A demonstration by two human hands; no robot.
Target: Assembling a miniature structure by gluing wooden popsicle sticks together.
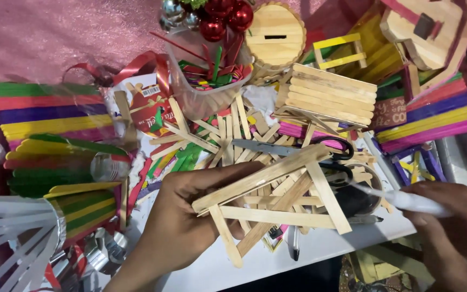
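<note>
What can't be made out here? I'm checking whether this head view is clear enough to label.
- Right hand: cut off by the right and bottom edges; its grip on the white glue tube is partly hidden.
- Left hand: fingers hidden behind the craft-stick frame.
- Scissors: handles partly covered by the frame.
- Silver strips at lower left: blurred and cut off.

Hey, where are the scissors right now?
In the head view the scissors lie right of centre on the pile of plain sticks, just behind the stick frame held by the left hand.
</note>
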